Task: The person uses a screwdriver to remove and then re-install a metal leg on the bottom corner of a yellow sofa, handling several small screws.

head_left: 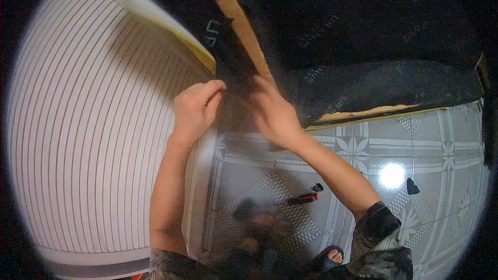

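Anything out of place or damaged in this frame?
Yes. The black fabric has an uneven edge along a bare tan strip by the right hand, so it may be torn or peeled back. A red-and-black tool and dark scraps lie loose on the patterned floor, like clutter.

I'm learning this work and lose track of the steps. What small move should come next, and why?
Probably ease the black fabric a little way over the brown strip: the strip shows bare beside the fabric, and the left hand, fingers curled, and the blurred right hand are both near its lower end.
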Motion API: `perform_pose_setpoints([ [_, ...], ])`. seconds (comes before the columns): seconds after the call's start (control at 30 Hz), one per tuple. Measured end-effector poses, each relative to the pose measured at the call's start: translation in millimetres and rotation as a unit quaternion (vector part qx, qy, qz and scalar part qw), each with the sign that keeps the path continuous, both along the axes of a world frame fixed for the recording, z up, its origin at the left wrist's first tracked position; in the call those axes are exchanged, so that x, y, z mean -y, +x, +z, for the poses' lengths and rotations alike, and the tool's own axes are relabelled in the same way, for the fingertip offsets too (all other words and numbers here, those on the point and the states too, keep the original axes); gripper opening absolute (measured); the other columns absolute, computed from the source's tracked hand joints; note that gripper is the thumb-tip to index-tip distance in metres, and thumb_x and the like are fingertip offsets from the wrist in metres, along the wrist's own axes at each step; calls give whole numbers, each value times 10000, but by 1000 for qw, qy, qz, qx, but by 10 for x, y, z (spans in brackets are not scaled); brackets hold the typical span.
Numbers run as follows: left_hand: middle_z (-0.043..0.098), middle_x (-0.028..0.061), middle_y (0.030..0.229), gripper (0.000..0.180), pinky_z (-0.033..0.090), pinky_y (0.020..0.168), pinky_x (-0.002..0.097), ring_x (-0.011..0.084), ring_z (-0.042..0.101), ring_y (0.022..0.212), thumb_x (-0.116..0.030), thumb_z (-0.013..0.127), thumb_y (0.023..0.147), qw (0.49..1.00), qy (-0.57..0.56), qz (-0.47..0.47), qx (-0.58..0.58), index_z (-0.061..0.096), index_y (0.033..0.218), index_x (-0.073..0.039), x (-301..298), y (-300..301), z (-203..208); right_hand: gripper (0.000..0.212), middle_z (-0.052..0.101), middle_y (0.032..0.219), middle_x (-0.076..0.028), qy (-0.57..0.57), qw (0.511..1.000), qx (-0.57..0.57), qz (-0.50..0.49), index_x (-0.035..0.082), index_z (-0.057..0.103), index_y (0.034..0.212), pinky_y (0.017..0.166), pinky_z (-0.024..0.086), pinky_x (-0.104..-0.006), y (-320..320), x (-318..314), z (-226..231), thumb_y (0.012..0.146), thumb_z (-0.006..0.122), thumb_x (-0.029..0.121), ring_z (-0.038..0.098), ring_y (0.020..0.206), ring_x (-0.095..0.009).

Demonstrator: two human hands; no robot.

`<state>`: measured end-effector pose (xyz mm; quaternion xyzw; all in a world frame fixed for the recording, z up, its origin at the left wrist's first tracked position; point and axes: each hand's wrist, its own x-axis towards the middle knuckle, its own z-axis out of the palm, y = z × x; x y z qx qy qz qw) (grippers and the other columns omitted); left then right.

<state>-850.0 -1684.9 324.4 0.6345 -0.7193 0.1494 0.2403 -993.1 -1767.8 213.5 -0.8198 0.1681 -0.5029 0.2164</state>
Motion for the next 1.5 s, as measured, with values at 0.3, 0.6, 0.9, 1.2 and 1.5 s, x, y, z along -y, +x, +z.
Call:
perform_pose_setpoints([
  [0.3, 515, 123, 776, 144, 426, 617, 301, 270, 534, 707, 50, 497, 694, 994, -67, -39, -80, 528, 822, -7, 101, 224, -225, 797, 417, 1119, -269, 121, 992, -22, -34, 1, 114, 1305, 726, 450, -455, 393, -32, 592, 655, 561, 117, 531, 805, -427],
  [0.6, 519, 118, 813, 144, 440, 653, 315, 284, 543, 747, 22, 521, 704, 992, -91, -57, -73, 536, 840, -25, 97, 257, -277, 626, 441, 1067, -259, 116, 986, -46, -107, -52, 286, 1203, 805, 407, -432, 451, -211, 398, 668, 582, 85, 500, 920, -399],
  [0.9, 520, 127, 853, 178, 444, 685, 343, 305, 533, 805, 28, 520, 688, 990, -96, -68, -81, 558, 850, -36, 95, 87, -224, 521, 488, 1016, -175, 452, 857, 231, 83, -39, 453, 1096, 834, 372, -350, 399, -106, 315, 618, 630, 64, 446, 978, -300],
  [1.2, 529, 187, 890, 243, 428, 719, 349, 350, 517, 834, 84, 449, 694, 984, -78, -62, -149, 537, 908, 13, 90, 31, -375, 396, 545, 899, -118, 172, 946, 273, 39, 19, 531, 1041, 781, 372, -336, 359, -89, 692, 657, 586, 98, 481, 864, -273],
  [1.5, 536, 213, 898, 253, 431, 671, 365, 362, 521, 775, -8, 475, 733, 979, -110, -48, -165, 541, 976, 5, 226, -200, -386, 257, 472, 712, -112, -37, 982, 183, -7, 28, 571, 957, 571, 367, -360, 186, 5, 773, 701, 549, 30, 454, 678, -281],
])
